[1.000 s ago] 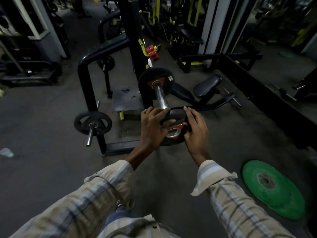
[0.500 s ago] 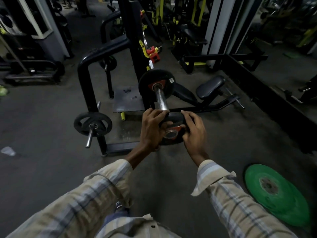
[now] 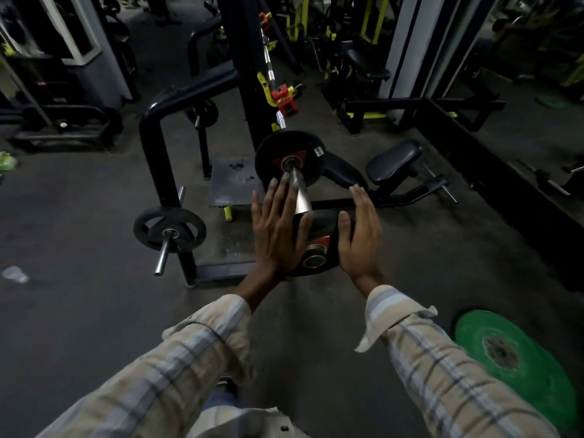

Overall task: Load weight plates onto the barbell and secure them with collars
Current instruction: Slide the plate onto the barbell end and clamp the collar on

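Note:
A small black plate with a red patch [image 3: 319, 238] sits on the near end of the barbell's steel sleeve [image 3: 299, 194]. My left hand [image 3: 278, 229] lies flat against its left side, fingers straight. My right hand [image 3: 360, 232] lies flat on its right side, thumb on the plate's face. Farther along the sleeve a second black plate [image 3: 289, 158] is seated against the rack. A red collar [image 3: 286, 101] sits on the bar beyond the black upright.
A green plate [image 3: 518, 365] lies on the floor at the lower right. A black plate on a storage peg [image 3: 169, 230] stands to the left on the rack frame [image 3: 158, 153]. A padded bench [image 3: 392, 161] stands to the right behind the bar.
Both hands have gone from curled round the near plate to flat with straight fingers on its sides. The plate sits on the sleeve's end.

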